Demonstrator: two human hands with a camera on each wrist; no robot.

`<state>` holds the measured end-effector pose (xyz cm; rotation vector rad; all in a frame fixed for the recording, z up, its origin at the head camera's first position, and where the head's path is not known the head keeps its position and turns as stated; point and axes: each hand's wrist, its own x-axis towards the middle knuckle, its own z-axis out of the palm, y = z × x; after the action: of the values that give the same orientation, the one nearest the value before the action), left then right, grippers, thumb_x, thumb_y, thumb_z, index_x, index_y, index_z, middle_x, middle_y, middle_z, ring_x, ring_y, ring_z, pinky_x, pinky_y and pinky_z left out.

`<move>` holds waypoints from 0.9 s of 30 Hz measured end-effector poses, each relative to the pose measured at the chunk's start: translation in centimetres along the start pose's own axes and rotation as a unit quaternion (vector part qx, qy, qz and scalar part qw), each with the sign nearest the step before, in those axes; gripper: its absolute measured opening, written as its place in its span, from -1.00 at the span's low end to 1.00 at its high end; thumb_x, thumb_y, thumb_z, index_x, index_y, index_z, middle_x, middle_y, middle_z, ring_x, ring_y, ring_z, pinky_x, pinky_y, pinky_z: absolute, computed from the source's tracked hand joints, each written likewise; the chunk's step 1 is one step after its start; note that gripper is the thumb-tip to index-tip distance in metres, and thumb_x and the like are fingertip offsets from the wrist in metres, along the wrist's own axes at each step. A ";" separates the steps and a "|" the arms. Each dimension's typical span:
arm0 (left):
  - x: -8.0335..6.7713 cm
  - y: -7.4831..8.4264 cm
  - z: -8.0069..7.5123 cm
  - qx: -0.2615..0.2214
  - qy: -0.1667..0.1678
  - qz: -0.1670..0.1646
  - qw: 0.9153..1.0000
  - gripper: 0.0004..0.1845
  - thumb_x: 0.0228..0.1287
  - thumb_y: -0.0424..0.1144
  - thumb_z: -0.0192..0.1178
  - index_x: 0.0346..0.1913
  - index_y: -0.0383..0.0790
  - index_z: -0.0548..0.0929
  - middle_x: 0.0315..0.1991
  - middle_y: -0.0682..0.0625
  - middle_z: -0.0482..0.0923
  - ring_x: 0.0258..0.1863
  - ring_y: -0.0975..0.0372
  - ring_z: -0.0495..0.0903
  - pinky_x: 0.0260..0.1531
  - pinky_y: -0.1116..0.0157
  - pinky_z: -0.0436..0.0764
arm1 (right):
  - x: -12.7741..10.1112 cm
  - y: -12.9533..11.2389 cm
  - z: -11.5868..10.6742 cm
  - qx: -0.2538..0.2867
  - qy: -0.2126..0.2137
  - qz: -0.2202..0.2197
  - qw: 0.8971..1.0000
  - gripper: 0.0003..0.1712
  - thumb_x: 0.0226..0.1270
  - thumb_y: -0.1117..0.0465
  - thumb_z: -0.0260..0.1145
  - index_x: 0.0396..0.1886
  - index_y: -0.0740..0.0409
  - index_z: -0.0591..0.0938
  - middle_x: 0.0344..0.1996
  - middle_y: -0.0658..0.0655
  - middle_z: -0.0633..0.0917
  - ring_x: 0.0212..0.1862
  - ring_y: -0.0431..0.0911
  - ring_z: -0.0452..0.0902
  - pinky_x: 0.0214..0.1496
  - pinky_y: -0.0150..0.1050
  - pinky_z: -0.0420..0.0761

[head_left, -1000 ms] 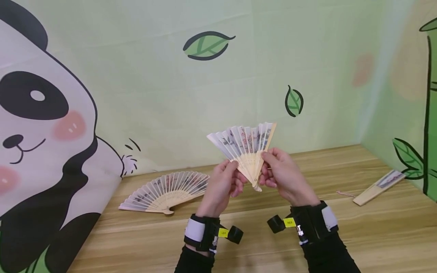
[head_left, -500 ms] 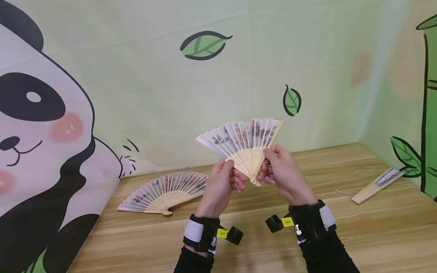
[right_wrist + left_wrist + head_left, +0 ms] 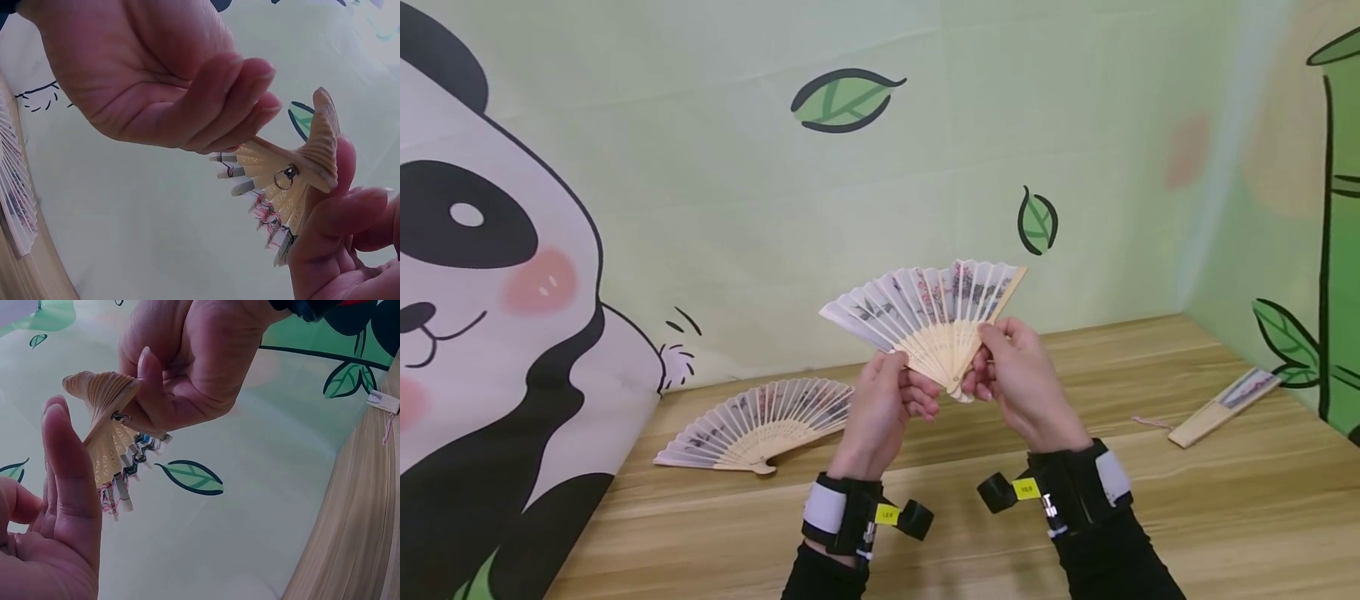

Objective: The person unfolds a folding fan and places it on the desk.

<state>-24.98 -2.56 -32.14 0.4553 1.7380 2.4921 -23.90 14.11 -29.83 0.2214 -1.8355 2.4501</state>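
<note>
Black sleeves (image 3: 1105, 558) end in black wrist straps (image 3: 1067, 492) with white bands and small yellow labels, lettering unreadable.

The half-open folding fan (image 3: 925, 312) has pale bamboo ribs and a white leaf painted with grey-black branches and pink-red blossoms. The open fan (image 3: 760, 421) lying near the table's left back corner shows the same pale ribs, white leaf and pink and dark markings. The closed fan (image 3: 1221, 408) near the right edge is light wood with a white, faintly painted end. The table (image 3: 1225, 517) is honey-coloured wood grain. The backdrop (image 3: 700, 167) is pale green with dark-outlined green leaves, a black-and-white panda with pink cheeks, and green bamboo.
</note>
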 end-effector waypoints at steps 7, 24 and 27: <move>0.0 0.0 0.0 0.003 -0.001 0.005 1.000 -0.83 0.51 -0.28 -0.23 -0.14 -0.29 0.36 -0.56 -0.03 0.59 -0.68 0.27 0.56 -0.62 0.37 0.58 | 0.0 0.0 0.2 0.001 0.009 -0.007 1.000 -0.81 0.62 0.16 -0.14 -0.14 0.22 0.26 -0.49 0.09 0.38 -0.61 -0.15 0.45 -0.62 -0.40 0.37; -0.1 0.0 0.0 0.000 -0.003 0.022 1.000 -0.81 0.54 -0.27 -0.29 -0.15 -0.31 0.31 -0.57 -0.03 0.59 -0.69 0.27 0.56 -0.63 0.37 0.58 | 0.2 -0.2 0.5 0.018 0.031 -0.015 0.999 -0.85 0.61 0.19 -0.14 -0.17 0.19 0.25 -0.54 0.06 0.38 -0.66 -0.14 0.45 -0.63 -0.39 0.38; -0.1 -0.1 0.1 -0.002 -0.005 0.026 1.000 -0.81 0.54 -0.28 -0.29 -0.15 -0.32 0.31 -0.57 -0.02 0.59 -0.69 0.27 0.56 -0.64 0.37 0.58 | 0.2 -0.1 0.5 0.017 0.036 -0.016 0.999 -0.85 0.61 0.19 -0.14 -0.17 0.19 0.25 -0.54 0.06 0.38 -0.66 -0.15 0.46 -0.64 -0.39 0.38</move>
<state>-24.87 -2.46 -32.17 0.5182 1.7407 2.5232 -24.03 13.64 -29.54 0.1596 -1.7487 2.4360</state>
